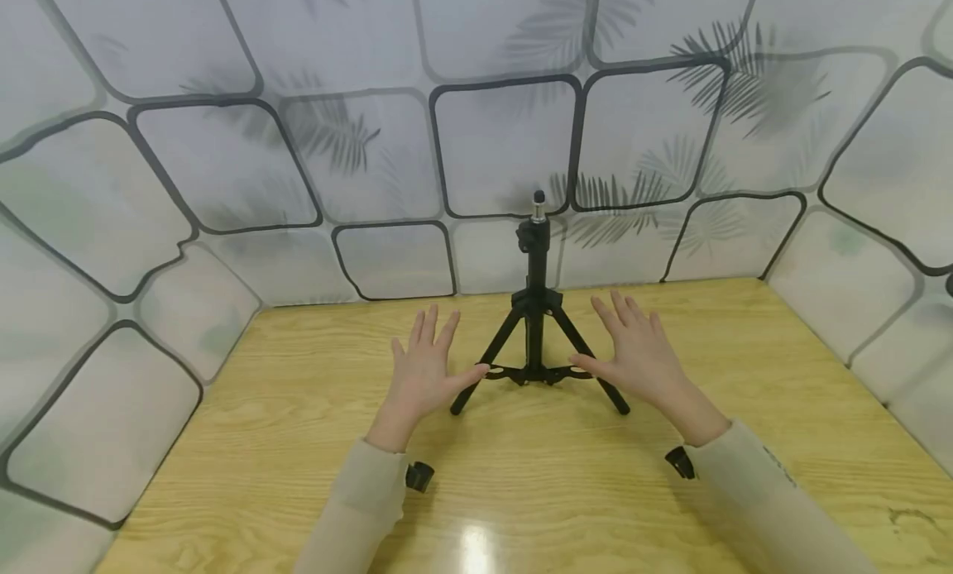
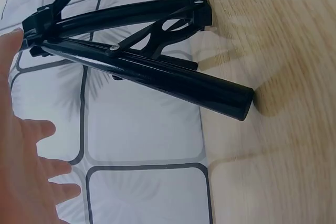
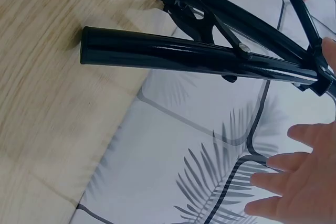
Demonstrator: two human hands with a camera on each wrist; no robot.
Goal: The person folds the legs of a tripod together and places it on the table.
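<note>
A small black tripod stand (image 1: pixel 534 334) stands upright on the wooden table with its legs spread and a silver-and-black stud on top. My left hand (image 1: pixel 423 380) is held to its left, fingers straight and spread, thumb pointing toward a leg. To its right, my right hand (image 1: pixel 639 355) mirrors this, with fingers straight and the thumb tip overlapping a leg in the head view. Neither hand holds anything. Up close in the left wrist view, one tripod leg (image 2: pixel 157 74) slants down to the table; the right wrist view shows another leg (image 3: pixel 173 51).
The wooden table (image 1: pixel 536 491) spreads beneath both arms. Behind it and on both sides hangs pale fabric (image 1: pixel 506 144) with dark outlined shapes and leaf prints. A small black device (image 1: pixel 420 476) sits at the left cuff, and a similar device (image 1: pixel 680 462) at the right cuff.
</note>
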